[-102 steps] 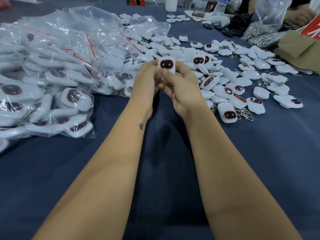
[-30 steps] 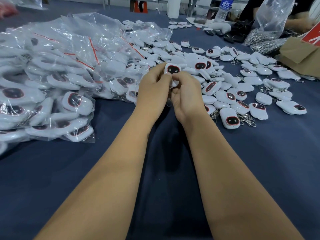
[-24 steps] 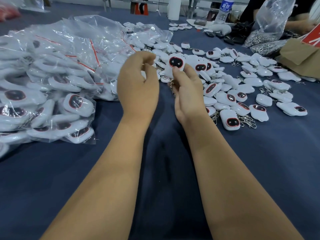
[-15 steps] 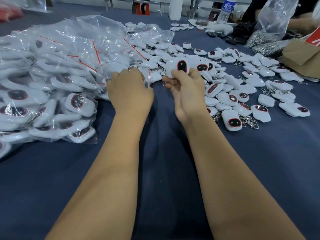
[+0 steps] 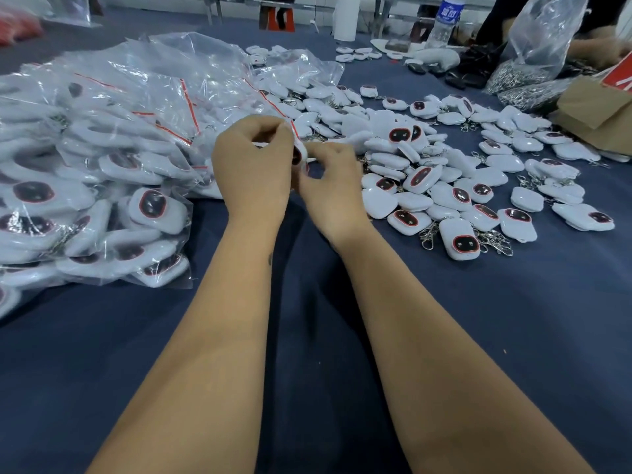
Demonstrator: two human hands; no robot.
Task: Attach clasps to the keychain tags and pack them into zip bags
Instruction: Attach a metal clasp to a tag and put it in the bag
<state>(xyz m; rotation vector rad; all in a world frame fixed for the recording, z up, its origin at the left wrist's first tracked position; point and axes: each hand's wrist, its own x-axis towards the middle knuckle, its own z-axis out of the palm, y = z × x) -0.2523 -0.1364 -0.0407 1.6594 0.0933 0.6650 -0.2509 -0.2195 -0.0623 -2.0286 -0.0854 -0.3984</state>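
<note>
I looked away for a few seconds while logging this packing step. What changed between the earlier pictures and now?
The left hand let go of the tag, reached left to the bag pile, and came back pinching a small zip bag. The right hand kept the tag throughout and now holds it at the bag, the two hands close together. The packed bags and loose tags stayed put.

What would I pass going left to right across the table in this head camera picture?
Heap of bagged tags → left hand → right hand → loose white tags → brown cardboard box.
</note>
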